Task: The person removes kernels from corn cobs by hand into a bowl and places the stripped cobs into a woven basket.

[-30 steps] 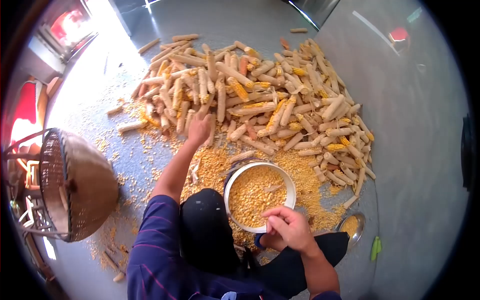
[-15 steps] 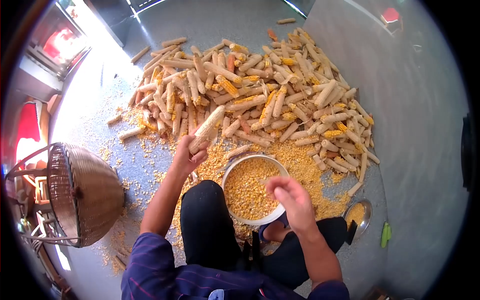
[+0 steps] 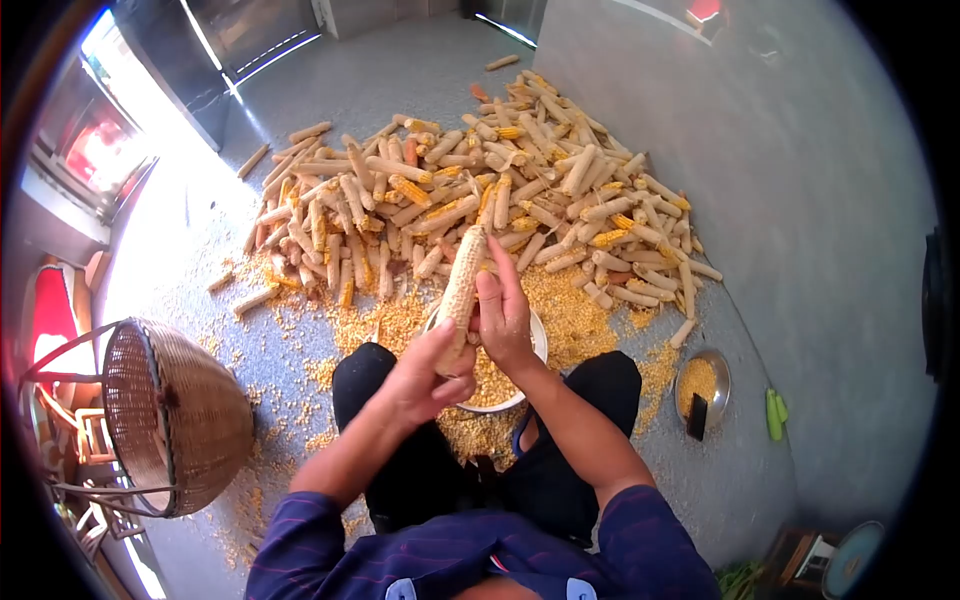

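My left hand (image 3: 432, 378) is wrapped round the lower end of a pale corn cob (image 3: 465, 275), mostly stripped of kernels and tilted up and away from me. Beside the cob is my right hand (image 3: 507, 318), fingers stretched out and thumb raised; whether it touches the cob I cannot tell. Below both hands, between my knees, stands a white tub (image 3: 541, 343) holding yellow corn kernels (image 3: 495, 385). My hands and forearms cover part of the tub.
A large heap of corn cobs (image 3: 580, 170) lies ahead, with loose kernels (image 3: 575, 310) around it. On the left, a wicker basket (image 3: 205, 420) is tipped on its side. To the right are a metal bowl (image 3: 722, 372) of kernels and green pods (image 3: 774, 413).
My left hand has brought the cob down and right, over the tub. My right hand has moved up and left beside it. The view has shifted.
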Demonstrator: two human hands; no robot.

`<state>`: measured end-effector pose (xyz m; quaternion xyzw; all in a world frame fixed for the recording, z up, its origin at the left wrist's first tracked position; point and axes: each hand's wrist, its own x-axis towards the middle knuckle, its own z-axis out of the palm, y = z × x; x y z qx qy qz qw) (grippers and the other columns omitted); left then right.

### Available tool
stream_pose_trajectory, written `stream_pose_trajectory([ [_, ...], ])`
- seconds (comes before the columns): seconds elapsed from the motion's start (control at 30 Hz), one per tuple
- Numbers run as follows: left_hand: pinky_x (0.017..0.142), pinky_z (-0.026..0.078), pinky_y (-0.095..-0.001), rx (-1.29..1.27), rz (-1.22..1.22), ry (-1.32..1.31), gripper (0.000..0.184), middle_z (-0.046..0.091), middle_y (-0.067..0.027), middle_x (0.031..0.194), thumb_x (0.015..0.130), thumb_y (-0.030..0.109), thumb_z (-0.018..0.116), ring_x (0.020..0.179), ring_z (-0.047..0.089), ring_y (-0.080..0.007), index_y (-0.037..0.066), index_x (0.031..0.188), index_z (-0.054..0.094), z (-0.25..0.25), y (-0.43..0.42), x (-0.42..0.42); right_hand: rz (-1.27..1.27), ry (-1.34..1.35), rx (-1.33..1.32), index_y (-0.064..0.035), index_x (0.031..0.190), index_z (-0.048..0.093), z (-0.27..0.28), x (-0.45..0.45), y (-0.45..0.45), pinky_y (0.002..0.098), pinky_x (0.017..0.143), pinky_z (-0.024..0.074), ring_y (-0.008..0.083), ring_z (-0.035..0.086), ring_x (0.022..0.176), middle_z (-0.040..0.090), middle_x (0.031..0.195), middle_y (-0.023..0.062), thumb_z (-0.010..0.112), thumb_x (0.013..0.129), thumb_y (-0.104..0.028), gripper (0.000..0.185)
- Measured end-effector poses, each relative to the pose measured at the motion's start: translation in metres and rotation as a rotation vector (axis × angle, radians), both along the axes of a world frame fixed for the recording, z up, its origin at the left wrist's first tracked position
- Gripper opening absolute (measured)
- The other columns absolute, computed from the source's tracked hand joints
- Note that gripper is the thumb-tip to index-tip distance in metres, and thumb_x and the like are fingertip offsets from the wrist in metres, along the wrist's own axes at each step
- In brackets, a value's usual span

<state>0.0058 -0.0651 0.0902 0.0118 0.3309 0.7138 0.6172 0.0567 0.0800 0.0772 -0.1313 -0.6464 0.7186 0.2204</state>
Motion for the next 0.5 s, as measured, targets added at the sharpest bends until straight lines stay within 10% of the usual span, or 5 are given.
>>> stream_pose_trajectory([
  [0.1,0.038,0.028,-0.0247,-0.045,0.103,0.043,0.039,0.043,0.0001,0.055,0.097,0.05,0.041,0.033,0.028,-0.0086,0.012,0.097,0.051,0.004,0.018,0.029,-0.225,0.181,0.474,0.0023,0.141,0.034,-0.014,-0.006,0.005,0.036,0.072,0.0491,0.0245,0.065,0.086,0.065,0.105,0.0192,0.046,0.099,-0.037,0.059],
  [0.2,0.032,0.022,-0.026,0.003,0.069,-0.136,0.042,0.036,0.0014,0.047,0.097,0.05,0.036,0.027,0.021,-0.0097,0.012,0.097,0.051,-0.021,0.02,0.039,-0.124,-0.312,0.284,0.0003,0.114,0.053,-0.023,0.009,0.017,0.0386,0.069,0.0469,0.026,0.063,0.077,0.065,0.084,0.0166,0.049,0.097,-0.032,0.036],
  [0.5,0.031,0.027,-0.0273,0.313,-0.002,-0.47,0.047,0.037,0.0007,0.047,0.098,0.053,0.034,0.026,0.024,-0.0111,0.008,0.097,0.05,-0.059,0.024,0.044,-0.388,-0.205,0.201,-0.0004,0.096,0.052,-0.055,0.021,0.02,0.0402,0.06,0.0449,0.0256,0.058,0.065,0.058,0.073,0.0147,0.042,0.098,-0.028,0.03],
])
